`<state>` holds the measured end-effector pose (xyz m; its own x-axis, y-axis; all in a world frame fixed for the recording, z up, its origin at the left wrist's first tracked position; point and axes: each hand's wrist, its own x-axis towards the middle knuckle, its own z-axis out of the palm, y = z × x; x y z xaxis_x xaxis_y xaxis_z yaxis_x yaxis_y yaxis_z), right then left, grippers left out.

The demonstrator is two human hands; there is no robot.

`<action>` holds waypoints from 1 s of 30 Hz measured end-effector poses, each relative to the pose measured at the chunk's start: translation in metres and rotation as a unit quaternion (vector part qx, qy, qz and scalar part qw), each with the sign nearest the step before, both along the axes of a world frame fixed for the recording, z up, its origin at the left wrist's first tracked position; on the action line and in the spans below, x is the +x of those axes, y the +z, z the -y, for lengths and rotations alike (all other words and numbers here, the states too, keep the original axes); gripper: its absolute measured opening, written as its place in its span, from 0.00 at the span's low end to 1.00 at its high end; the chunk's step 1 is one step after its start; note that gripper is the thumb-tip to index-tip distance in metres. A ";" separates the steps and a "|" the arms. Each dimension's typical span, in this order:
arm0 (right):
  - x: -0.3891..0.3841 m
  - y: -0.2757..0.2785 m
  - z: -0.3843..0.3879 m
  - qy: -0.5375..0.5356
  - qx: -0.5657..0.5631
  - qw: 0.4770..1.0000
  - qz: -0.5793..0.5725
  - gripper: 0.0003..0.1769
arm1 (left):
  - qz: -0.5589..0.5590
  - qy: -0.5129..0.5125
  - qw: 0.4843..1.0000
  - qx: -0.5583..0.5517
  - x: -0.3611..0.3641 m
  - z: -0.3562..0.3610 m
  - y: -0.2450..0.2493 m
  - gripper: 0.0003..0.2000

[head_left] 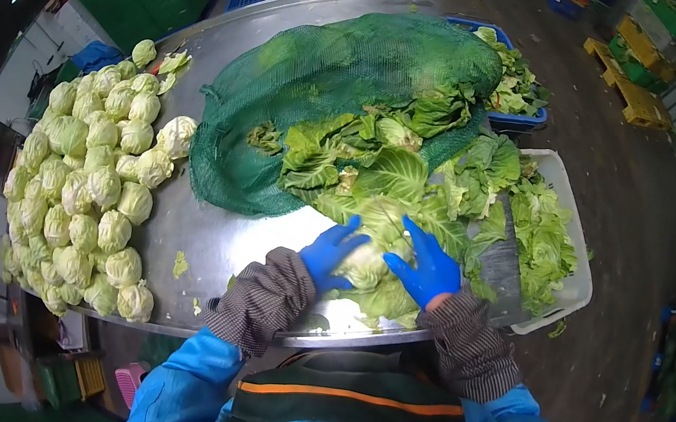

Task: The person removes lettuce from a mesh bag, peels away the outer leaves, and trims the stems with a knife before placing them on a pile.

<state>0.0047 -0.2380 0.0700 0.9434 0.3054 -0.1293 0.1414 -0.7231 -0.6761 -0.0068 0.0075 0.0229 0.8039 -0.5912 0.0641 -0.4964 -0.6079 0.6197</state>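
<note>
A pale cabbage (367,261) is sitting near the front edge of the metal table (203,282), between the person's two gloved hands, with loose green leaves lying around it. The left hand (333,253) is pressing against its left side with the fingers spread, and the right hand (425,267) is resting along its right side, the thumb standing apart from the fingers. Neither hand is clenching, and how firmly they are holding the head I cannot tell. The step in hand is probably the freeing of this head from its outer leaves; the next move would be calling for one hand to be steadying it while the other is peeling. Just beyond, a green mesh bag (319,63) is lying across the table, with leafy heads (396,135) showing at its near side. To the right, a white bin (581,277) is holding leaves, and behind it a blue crate (523,123) is holding more. Well to the left, a pile of pale cabbages (89,185) is covering that end of the table.
</note>
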 end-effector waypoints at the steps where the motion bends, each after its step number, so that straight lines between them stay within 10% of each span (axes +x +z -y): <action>1: 0.011 0.007 -0.009 0.031 -0.003 1.000 0.006 0.35 | 0.030 -0.031 0.995 0.093 0.001 0.008 0.008 0.45; 9: 0.029 -0.060 -0.028 0.015 0.104 0.991 -0.088 0.34 | 0.004 0.268 0.963 -0.018 -0.022 0.015 0.016 0.29; 13: 0.033 -0.062 -0.031 0.017 0.095 0.990 -0.103 0.27 | 0.054 0.371 0.927 0.024 -0.012 0.044 0.005 0.48; 20: -0.005 -0.018 -0.015 0.071 -0.195 0.975 0.084 0.11 | -0.136 0.379 0.907 0.125 0.023 0.049 0.021 0.56; 30: 0.049 -0.066 0.009 -0.009 -0.117 0.993 0.007 0.13 | -0.160 0.378 0.885 0.220 0.037 0.077 0.030 0.58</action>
